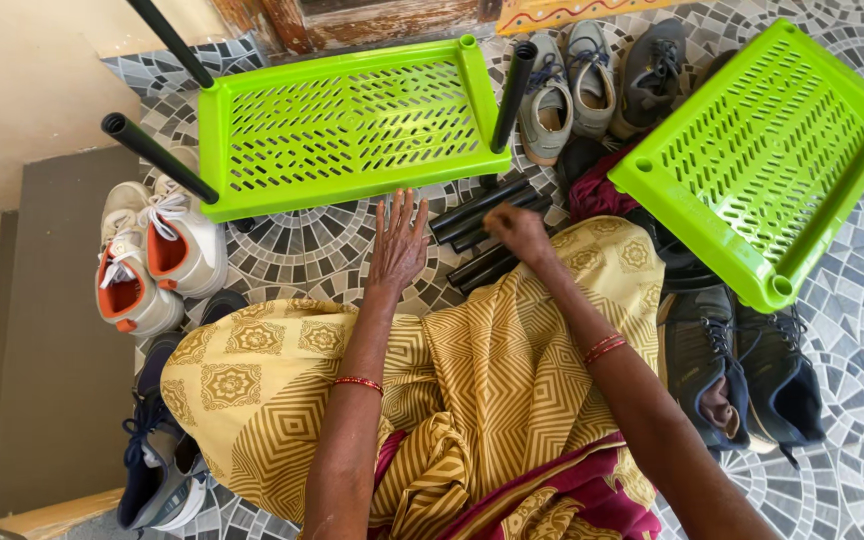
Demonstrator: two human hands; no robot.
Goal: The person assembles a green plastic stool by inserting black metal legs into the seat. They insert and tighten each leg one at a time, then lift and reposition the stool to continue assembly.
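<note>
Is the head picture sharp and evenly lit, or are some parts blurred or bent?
Head view: bright, even daylight with soft shadows; green shelf and mosaic floor are sharp; the right hand on the black tubes is slightly blurred; the left hand is clear; edges bend from the wide lens.

black tubes (pixel 487 225): right hand (pixel 518 231) is covering their ends | upper-left tube (pixel 172 42): frame edge is cutting it off | dark shoes (pixel 157 450): cloth is partly hiding them

Yellow patterned sari (pixel 472 380) with maroon border, red bangles (pixel 358 383) on both wrists.
</note>
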